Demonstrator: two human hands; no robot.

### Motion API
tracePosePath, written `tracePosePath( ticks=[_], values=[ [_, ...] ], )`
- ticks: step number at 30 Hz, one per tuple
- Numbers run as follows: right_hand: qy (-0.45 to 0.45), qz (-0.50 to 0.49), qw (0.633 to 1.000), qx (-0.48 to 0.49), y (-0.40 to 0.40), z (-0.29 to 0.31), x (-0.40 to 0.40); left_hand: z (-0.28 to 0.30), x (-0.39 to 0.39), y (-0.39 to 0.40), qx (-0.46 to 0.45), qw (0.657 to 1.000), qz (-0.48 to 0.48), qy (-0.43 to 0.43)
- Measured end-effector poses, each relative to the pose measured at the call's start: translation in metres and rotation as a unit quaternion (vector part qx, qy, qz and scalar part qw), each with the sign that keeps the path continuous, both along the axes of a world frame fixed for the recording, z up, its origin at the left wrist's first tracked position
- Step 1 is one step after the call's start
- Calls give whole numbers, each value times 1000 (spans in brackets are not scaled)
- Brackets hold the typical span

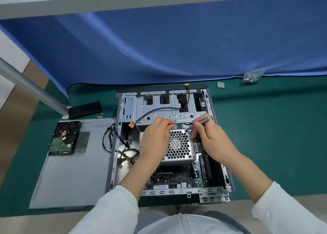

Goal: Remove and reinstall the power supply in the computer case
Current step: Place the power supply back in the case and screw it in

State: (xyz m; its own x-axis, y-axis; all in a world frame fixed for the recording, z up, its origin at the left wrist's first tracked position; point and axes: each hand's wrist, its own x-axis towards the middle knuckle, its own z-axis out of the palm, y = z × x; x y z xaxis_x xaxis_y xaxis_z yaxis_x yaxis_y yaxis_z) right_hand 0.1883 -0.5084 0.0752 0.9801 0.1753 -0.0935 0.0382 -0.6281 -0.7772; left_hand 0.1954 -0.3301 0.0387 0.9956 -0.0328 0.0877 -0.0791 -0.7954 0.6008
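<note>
The open computer case (123,110) lies flat on the green mat. Inside it sits the silver power supply (178,145) with its honeycomb grille facing up. My left hand (155,138) rests on the supply's left part, fingers curled over its far edge. My right hand (208,136) grips a grey screwdriver (203,121), whose tip points down at the supply's far right corner. The motherboard (169,177) shows below the supply, partly hidden by my forearms.
The case's side panel (74,172) lies left of the case with a hard drive (64,138) on it. A black pouch (85,109) and loose screws (106,115) sit behind it. A screw bag (250,77) and small grey pad (220,84) lie far right. Blue cloth (159,44) hangs behind.
</note>
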Motion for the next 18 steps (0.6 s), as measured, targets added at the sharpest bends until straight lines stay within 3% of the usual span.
tracePosePath(
  ticks=[5, 12, 14, 18],
  values=[
    [-11, 25, 998, -61, 3, 4, -2, 0, 1, -1, 7, 1000, -8, -3],
    [-75, 92, 967, -227, 10, 10, 0, -1, 0, -1, 14, 1000, -10, -4],
    [-51, 69, 977, -194, 11, 9, 1, -1, 1, -1, 12, 1000, -9, 0],
    [25, -21, 999, -20, 9, 4, 3, -1, 0, -1, 7, 1000, -10, -3]
  ],
)
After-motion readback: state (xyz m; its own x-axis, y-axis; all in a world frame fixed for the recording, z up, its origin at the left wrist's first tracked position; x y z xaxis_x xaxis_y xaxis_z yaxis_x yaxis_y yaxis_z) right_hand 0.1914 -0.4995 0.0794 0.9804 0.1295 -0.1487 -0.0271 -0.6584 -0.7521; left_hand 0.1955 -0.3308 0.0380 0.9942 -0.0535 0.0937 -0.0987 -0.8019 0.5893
